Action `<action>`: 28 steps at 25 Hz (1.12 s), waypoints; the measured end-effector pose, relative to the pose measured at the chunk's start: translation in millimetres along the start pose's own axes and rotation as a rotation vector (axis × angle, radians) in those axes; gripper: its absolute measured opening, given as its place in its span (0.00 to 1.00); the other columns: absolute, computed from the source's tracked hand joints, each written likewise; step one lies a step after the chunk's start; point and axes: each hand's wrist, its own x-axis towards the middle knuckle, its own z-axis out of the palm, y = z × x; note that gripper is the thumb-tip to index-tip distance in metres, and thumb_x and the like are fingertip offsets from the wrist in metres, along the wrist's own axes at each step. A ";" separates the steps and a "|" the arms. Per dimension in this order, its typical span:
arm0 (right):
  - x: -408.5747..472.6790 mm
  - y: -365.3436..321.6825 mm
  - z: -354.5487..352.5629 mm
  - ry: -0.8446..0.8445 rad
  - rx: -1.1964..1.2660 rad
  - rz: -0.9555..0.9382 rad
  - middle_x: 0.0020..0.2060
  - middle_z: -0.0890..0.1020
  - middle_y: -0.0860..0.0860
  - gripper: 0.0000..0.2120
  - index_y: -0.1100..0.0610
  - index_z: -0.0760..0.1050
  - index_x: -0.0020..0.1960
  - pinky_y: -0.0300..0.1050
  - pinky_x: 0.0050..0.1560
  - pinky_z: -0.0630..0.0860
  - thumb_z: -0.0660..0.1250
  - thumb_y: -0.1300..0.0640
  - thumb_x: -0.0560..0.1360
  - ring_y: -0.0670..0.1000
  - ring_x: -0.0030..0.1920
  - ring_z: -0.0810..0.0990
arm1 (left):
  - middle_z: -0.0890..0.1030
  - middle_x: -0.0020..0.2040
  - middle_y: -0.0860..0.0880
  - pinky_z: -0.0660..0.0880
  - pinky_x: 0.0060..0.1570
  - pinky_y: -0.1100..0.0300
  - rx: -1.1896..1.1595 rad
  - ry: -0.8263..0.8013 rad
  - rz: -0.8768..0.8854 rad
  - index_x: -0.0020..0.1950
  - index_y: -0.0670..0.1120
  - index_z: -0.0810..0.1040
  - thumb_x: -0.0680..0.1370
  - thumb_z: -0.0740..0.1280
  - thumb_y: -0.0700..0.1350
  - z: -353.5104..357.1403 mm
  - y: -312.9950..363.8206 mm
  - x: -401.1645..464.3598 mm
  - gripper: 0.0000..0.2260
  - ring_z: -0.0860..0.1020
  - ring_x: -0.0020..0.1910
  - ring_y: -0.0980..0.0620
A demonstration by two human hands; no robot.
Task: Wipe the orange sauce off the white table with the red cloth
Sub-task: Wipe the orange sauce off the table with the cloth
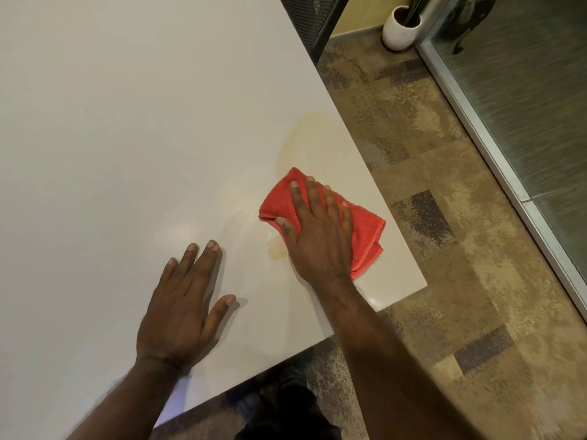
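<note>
A folded red cloth (365,230) is pressed flat against the white table (127,122) near its right-hand corner by the right hand (320,236), fingers spread open over the fabric, nothing pinched. Faint orange sauce (305,134) is smeared on the table just beyond the cloth, with a small darker patch (276,250) seen beside the thumb. The left hand (181,309) is laid palm-down and empty on the table, apart from the cloth. A white plant pot (397,30) is seen on the patterned carpet (460,249) past the table.
</note>
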 end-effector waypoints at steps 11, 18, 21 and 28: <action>-7.0 -35.3 3.4 0.009 0.077 0.185 0.79 0.54 0.50 0.30 0.46 0.51 0.78 0.64 0.75 0.46 0.47 0.38 0.79 0.59 0.78 0.50 | 0.57 0.78 0.50 0.46 0.77 0.55 0.016 0.035 0.010 0.80 0.45 0.56 0.80 0.48 0.66 7.0 -4.2 1.3 0.35 0.54 0.79 0.49; -72.3 -38.0 13.8 -0.005 0.007 0.040 0.79 0.53 0.48 0.28 0.43 0.51 0.78 0.60 0.75 0.46 0.47 0.38 0.80 0.56 0.78 0.51 | 0.56 0.78 0.51 0.47 0.77 0.55 -0.013 0.061 -0.003 0.80 0.44 0.56 0.80 0.45 0.66 5.8 -1.4 0.9 0.35 0.54 0.78 0.50; -81.2 -24.0 12.0 0.005 -0.025 0.097 0.79 0.54 0.48 0.27 0.41 0.50 0.77 0.60 0.74 0.50 0.47 0.37 0.79 0.57 0.78 0.53 | 0.56 0.78 0.51 0.43 0.76 0.60 -0.013 0.060 -0.006 0.80 0.44 0.56 0.80 0.46 0.66 3.5 -0.4 0.2 0.35 0.54 0.78 0.50; -44.5 20.6 0.9 0.097 -0.031 0.405 0.79 0.56 0.48 0.28 0.41 0.52 0.77 0.65 0.67 0.57 0.48 0.36 0.79 0.59 0.75 0.58 | 0.56 0.79 0.51 0.42 0.76 0.60 -0.015 0.050 0.002 0.80 0.44 0.55 0.81 0.48 0.64 4.7 -3.0 -0.3 0.33 0.53 0.79 0.51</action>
